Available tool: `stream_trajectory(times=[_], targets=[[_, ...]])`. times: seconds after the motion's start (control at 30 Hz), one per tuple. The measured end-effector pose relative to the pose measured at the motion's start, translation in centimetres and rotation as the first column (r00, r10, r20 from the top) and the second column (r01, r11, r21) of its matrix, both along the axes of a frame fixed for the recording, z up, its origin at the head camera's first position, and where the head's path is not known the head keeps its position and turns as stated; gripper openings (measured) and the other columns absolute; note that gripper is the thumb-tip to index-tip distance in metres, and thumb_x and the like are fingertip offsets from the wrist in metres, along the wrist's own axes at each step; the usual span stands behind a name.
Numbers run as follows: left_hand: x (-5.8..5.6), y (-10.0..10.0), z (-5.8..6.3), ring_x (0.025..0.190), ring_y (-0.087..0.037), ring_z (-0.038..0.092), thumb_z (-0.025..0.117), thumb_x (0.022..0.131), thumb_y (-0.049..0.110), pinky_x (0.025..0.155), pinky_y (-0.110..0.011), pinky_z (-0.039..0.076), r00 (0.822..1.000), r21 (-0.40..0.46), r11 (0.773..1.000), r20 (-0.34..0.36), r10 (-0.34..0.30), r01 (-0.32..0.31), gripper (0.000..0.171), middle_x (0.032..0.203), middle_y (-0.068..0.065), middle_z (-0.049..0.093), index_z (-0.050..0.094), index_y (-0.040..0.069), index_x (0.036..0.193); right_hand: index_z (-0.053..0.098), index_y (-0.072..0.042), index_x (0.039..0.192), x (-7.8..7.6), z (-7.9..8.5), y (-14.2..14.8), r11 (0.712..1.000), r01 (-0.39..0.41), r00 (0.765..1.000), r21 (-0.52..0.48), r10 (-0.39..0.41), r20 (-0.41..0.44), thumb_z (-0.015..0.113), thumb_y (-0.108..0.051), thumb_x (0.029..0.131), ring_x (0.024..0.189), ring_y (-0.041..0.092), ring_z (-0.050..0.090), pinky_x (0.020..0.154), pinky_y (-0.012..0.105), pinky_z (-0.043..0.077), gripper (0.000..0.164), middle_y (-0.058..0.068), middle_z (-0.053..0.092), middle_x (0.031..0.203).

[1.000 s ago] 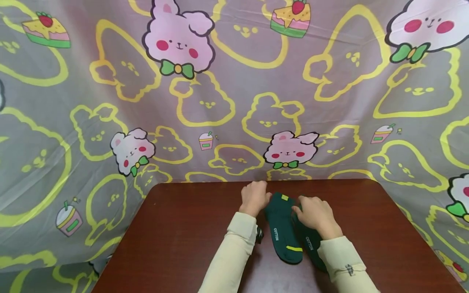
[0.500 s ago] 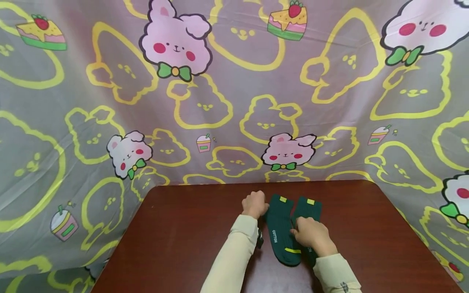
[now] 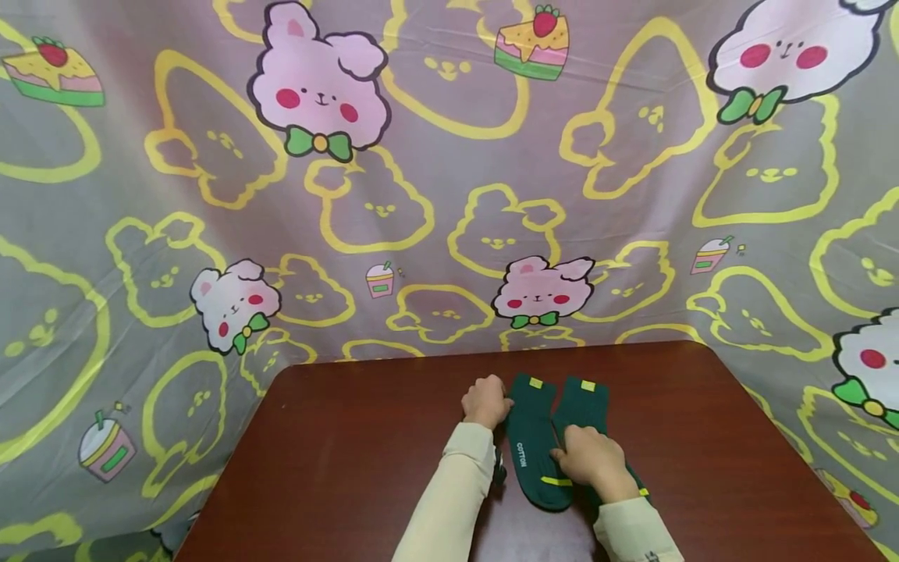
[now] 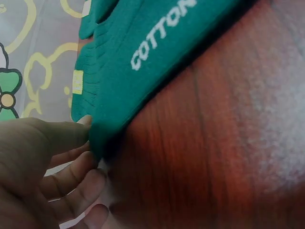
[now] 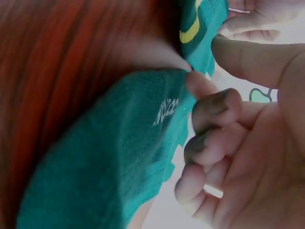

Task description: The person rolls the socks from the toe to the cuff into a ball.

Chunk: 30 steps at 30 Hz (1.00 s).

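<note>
Two dark green socks lie side by side on the table, each with a yellow tag at its cuff. The left sock [image 3: 530,429] has COTTON lettering and a yellow stripe near its toe. My left hand [image 3: 486,402] pinches its left edge by the cuff; in the left wrist view the thumb and forefinger meet the green fabric [image 4: 119,81]. Over the middle of the right sock [image 3: 581,407] lies my right hand [image 3: 593,460], covering part of it. Its fingers are loosely bent against the fabric in the right wrist view, and the thumb [image 5: 238,55] is by the left sock.
The brown wooden table [image 3: 365,445] has rounded far corners. Behind it and at both sides hangs a grey-pink curtain [image 3: 435,195] with cartoon rabbits and yellow outlines. A small dark object [image 3: 499,468] shows beside my left wrist.
My right hand has slid from the right sock's cuff down toward its middle, uncovering the cuff and yellow tag. The left hand stays at the left sock's cuff edge. The head view has shifted slightly.
</note>
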<state>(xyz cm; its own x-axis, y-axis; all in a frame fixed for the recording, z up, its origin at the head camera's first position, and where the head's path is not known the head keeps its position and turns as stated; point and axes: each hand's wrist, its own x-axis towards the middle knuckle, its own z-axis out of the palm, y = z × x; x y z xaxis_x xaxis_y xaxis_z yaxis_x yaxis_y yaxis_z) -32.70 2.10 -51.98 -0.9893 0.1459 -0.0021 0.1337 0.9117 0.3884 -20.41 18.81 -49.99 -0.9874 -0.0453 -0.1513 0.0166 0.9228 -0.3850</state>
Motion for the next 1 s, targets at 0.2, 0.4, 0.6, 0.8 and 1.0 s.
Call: stream_trajectory(times=[0.2,0.4,0.6,0.8,1.0], targets=[[-0.1,-0.1,-0.2,0.073,-0.023,0.066,0.083,0.085,0.027,0.063,-0.042,0.053,1.000,0.030,0.999,-0.017,0.022,-0.022,0.012,0.090,0.000,0.071,0.076,0.019,0.088,0.059,-0.011,0.079,0.1,0.3,0.0,1.000,0.008,0.998,0.000,-0.008,0.056,0.073,-0.031,0.093,0.064,0.022,0.054,0.059,0.045,0.045,0.028,0.004,0.053,0.070],[0.1,0.0,-0.3,0.076,-0.024,0.066,0.084,0.084,0.024,0.064,-0.042,0.053,1.000,0.059,0.998,-0.010,0.021,-0.021,0.013,0.088,0.000,0.068,0.073,0.017,0.084,0.062,-0.008,0.083,0.1,-0.2,-0.3,1.000,0.015,0.998,0.010,-0.016,0.063,0.074,-0.028,0.092,0.064,0.021,0.056,0.059,0.046,0.047,0.025,0.005,0.057,0.073],[0.1,0.0,-0.5,0.069,-0.019,0.062,0.081,0.087,0.023,0.062,-0.040,0.052,1.000,0.072,0.997,0.014,0.024,-0.025,0.022,0.078,0.004,0.063,0.067,0.019,0.071,0.063,-0.007,0.087,0.1,-0.5,-0.5,0.999,0.030,0.998,0.015,-0.031,0.063,0.074,-0.022,0.092,0.065,0.023,0.057,0.060,0.047,0.047,0.019,0.007,0.061,0.077],[0.2,0.0,-0.4,0.052,-0.017,0.050,0.075,0.092,0.022,0.052,-0.035,0.042,1.000,0.068,0.998,0.017,-0.006,0.005,0.047,0.060,0.000,0.052,0.052,0.016,0.052,0.058,-0.009,0.080,0.2,-0.7,-0.5,1.000,-0.006,1.000,0.029,0.005,0.013,0.068,-0.014,0.093,0.062,0.024,0.055,0.057,0.047,0.046,0.017,0.007,0.058,0.074],[0.6,0.0,0.2,0.053,-0.016,0.049,0.072,0.094,0.020,0.051,-0.034,0.041,0.999,0.050,0.998,0.005,-0.033,0.032,0.045,0.064,0.001,0.051,0.053,0.017,0.053,0.053,-0.012,0.070,0.5,-1.0,-0.7,0.998,-0.032,0.999,0.051,0.032,-0.001,0.064,-0.012,0.091,0.059,0.023,0.051,0.055,0.045,0.044,0.025,0.005,0.052,0.066]])
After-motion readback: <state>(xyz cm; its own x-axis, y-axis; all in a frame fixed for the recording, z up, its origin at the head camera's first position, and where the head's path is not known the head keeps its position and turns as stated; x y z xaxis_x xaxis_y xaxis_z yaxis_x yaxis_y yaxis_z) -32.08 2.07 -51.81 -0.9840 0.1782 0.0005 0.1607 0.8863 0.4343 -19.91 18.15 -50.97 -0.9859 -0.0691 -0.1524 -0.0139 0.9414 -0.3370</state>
